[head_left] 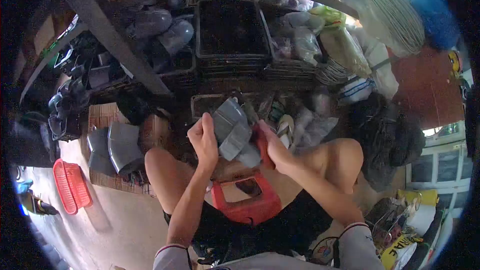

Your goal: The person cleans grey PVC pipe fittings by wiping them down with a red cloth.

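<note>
A grey plastic fitting [231,127] with several angled parts is held up between my knees. My left hand [204,142] is closed at the fitting's left edge, with the thumb pointing up. On the right side, my right hand [272,145] is closed around a red cloth [262,146] beside the fitting; motion blurs its fingertips. Below the fitting stands a red plastic stool [247,211] with an opening in its top.
Grey curved fittings [124,147] lie on cardboard [102,115] at the left, near a red basket [73,186]. Stacked black trays [232,59] stand ahead, with plastic bags [305,42] to their right. A sandal [285,129] shows beyond my right hand.
</note>
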### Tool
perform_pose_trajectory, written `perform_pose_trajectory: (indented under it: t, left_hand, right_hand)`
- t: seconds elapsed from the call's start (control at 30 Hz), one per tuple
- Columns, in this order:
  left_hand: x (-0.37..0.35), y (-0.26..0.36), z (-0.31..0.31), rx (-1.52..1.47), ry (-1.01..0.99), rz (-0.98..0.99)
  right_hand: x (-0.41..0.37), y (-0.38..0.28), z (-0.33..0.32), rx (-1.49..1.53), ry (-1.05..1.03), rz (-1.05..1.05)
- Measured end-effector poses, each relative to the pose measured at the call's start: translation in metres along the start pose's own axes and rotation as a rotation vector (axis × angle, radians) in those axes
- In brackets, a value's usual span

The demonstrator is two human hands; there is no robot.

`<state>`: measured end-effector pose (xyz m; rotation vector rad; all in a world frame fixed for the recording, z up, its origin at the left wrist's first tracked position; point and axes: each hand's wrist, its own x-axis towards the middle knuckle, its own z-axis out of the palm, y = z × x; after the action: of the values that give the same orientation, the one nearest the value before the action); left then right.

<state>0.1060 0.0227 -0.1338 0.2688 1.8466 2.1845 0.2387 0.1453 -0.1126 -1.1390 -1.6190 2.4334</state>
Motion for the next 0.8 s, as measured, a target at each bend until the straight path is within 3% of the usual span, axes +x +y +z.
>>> perform_pose_trajectory:
  t: [0.1,0.17,0.23,0.3,0.33,0.43,0.47,0.57,0.6,0.7,0.8]
  left_hand:
    - [-0.002,0.012,-0.002,0.018,-0.044,0.057]
    - [0.005,0.0,-0.002,0.014,0.009,0.011]
    - [0.003,-0.003,-0.002,0.019,0.045,-0.03]
    - [0.001,0.001,0.003,0.028,0.052,-0.05]
    - [0.001,0.003,0.005,0.032,0.052,-0.06]
    - [0.0,0.0,0.001,0.028,0.043,-0.016]
    - [-0.001,-0.003,-0.001,-0.011,0.056,-0.019]
    - [0.001,-0.009,-0.007,-0.109,0.068,-0.024]
    - [0.002,-0.005,-0.007,-0.131,0.062,-0.024]
    - [-0.002,-0.003,0.005,-0.091,0.171,0.065]
    - [0.006,-0.021,0.009,-0.089,0.201,-0.01]
  right_hand:
    - [-0.004,-0.007,0.003,0.31,0.038,0.362]
    - [-0.009,-0.019,0.012,0.042,0.175,0.254]
    - [-0.011,-0.017,0.014,-0.337,0.276,-0.068]
    - [-0.013,-0.012,0.012,-0.808,0.329,-0.638]
    - [-0.022,-0.016,0.018,-0.984,0.394,-0.767]
    - [-0.021,-0.011,0.01,-0.726,0.153,-0.406]
    - [-0.006,0.002,0.0,-0.577,0.173,-0.281]
    - [-0.027,-0.038,0.028,0.355,0.094,0.479]
    - [-0.019,-0.028,0.032,0.591,-0.203,0.525]
    - [-0.02,-0.031,0.025,0.644,-0.075,0.413]
    - [0.004,0.006,0.018,0.26,0.19,-0.068]
